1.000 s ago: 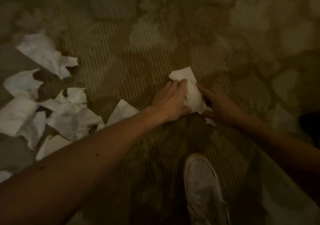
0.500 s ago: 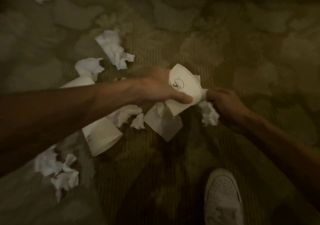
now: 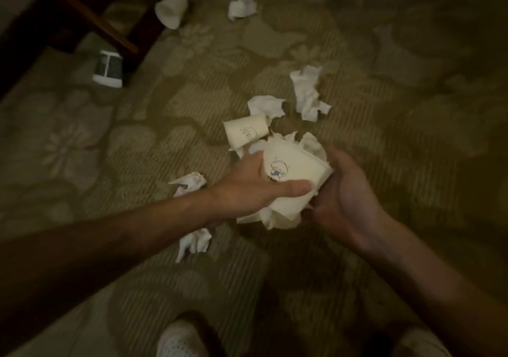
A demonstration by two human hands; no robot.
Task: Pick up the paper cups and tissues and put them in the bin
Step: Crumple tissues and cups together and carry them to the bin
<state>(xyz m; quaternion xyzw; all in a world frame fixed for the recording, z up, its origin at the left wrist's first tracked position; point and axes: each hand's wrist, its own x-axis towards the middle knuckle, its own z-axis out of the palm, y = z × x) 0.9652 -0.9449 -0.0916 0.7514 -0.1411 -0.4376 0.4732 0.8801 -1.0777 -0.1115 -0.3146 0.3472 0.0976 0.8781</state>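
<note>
**Both hands on one bundle, plenty left on the carpet**

We're looking down at a patterned carpet (image 3: pixel 110 142); the left hand (image 3: pixel 255 189) has its grip around a printed cup (image 3: pixel 294 175), thumb laid across the front under the little cartoon, fingers behind. The right hand (image 3: pixel 343 191) cups in from the other side, curled round the crumpled tissues (image 3: pixel 310 145) packed against that cup; we can't see its fingertips. We'd say two hands are squeezing the lot together so nothing soft slips out on the way; it makes one load instead of several trips.

The bundle hangs above the floor, just over a second cup (image 3: pixel 245 132) lying on its side; a loose tissue (image 3: pixel 266 105) touches that cup's far end, and a long twisted tissue (image 3: pixel 309 92) lies just beyond. Two more scraps sit by the left forearm, a near tissue (image 3: pixel 189 183) and a lower tissue (image 3: pixel 193 242). Well off at the top, a far cup (image 3: pixel 171 10) rests by the dark furniture legs (image 3: pixel 82 15), with a far tissue (image 3: pixel 242 7) beside it; a dark labelled container (image 3: pixel 107 68) stands nearby, and we can't tell what it is.

No bin is in view; by our reckoning the clean-up is in its early part. The risk is overfilling, since thin cups crush and tissue drops.
</note>
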